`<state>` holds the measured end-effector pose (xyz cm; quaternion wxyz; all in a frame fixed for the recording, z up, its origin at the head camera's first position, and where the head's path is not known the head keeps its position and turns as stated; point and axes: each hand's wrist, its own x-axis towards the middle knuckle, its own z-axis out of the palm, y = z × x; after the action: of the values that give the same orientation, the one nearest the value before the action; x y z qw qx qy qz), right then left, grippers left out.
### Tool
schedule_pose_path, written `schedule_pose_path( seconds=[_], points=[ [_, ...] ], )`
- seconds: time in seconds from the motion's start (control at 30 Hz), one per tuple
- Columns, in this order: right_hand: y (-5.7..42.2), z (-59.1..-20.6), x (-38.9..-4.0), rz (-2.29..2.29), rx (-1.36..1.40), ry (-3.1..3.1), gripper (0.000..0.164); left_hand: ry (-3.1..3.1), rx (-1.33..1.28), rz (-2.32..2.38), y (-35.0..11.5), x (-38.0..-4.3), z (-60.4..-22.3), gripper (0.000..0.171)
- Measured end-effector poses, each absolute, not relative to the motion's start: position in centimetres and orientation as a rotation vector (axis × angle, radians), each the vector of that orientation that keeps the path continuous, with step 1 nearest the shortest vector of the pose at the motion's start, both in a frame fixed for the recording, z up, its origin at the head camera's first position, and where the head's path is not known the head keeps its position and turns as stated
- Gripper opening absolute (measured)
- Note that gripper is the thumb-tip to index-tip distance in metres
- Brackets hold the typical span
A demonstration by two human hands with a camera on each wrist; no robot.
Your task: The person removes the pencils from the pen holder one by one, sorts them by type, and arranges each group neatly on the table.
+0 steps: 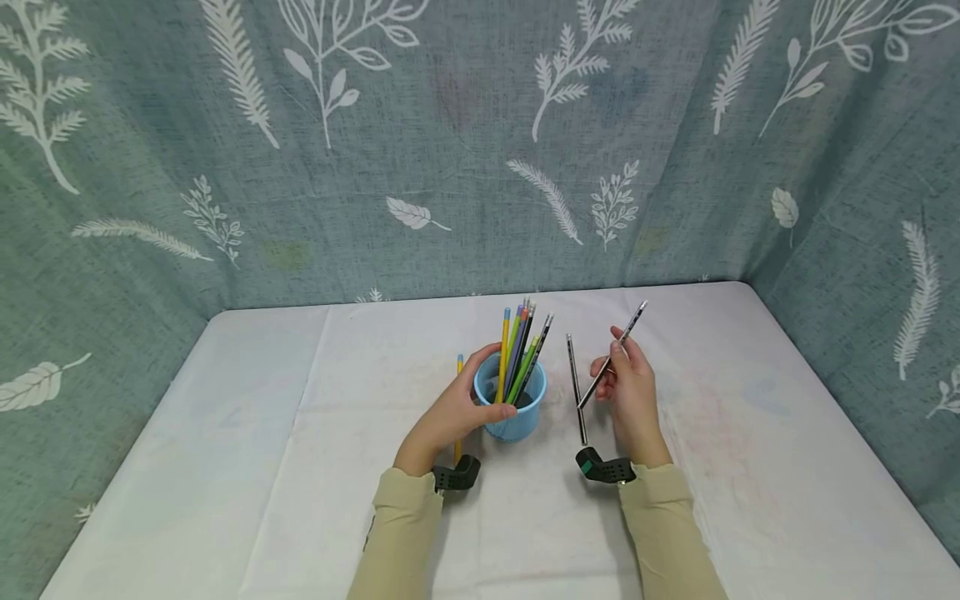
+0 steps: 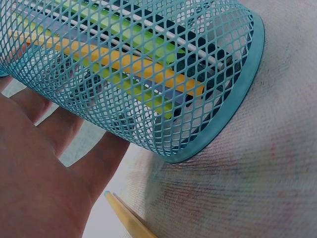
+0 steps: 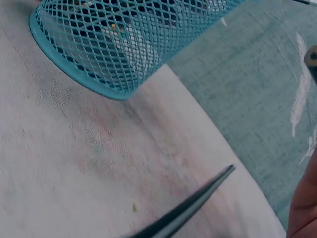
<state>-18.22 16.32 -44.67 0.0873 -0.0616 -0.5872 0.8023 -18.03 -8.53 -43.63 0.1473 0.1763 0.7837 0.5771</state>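
A light-blue mesh pencil cup (image 1: 517,427) stands on the table, with several pencils (image 1: 504,350) in yellow, green, purple and black leaning inside it. My left hand (image 1: 448,418) grips the cup, thumb on the near side and fingers round the left. In the left wrist view, the left hand (image 2: 44,163) is against the mesh cup (image 2: 124,116). My right hand (image 1: 634,396) pinches a dark, silvery pencil (image 1: 637,313), tilted with its upper end to the right. Left of that hand, another dark pencil (image 1: 574,367) lies on the table; in the head view their lower parts overlap.
A yellow pencil (image 1: 460,363) lies on the table beside the cup, partly hidden by the left hand. White cloth covers the table (image 1: 330,467). A grey-green leaf-patterned curtain (image 1: 465,183) hangs along its back and sides. Each wrist bears a black camera mount (image 1: 604,468).
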Motion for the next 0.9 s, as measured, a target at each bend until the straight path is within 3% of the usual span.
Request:
schedule_pose_path(
  seconds=[0.37, 0.5, 0.67, 0.9],
  points=[
    [17.1, -44.4, -18.2, 2.278, -0.289, -2.151, 0.039, 2.223, 0.488, 1.635, -8.5, -17.5, -42.1, 0.078],
    [17.2, -44.3, -18.3, 2.208, -0.309, -2.271, 0.046, 2.218, 0.481, 1.637, -8.5, -17.2, -41.4, 0.079],
    [17.5, -44.6, -18.5, 2.125, -0.343, -2.380, 0.053, 2.245, 0.487, 1.638, -8.5, -17.8, -42.5, 0.079],
    [17.9, -45.4, -18.5, 1.934, -0.255, -2.551, 0.049, 2.260, 0.506, 1.663, -8.5, -18.3, -43.7, 0.080]
  ],
)
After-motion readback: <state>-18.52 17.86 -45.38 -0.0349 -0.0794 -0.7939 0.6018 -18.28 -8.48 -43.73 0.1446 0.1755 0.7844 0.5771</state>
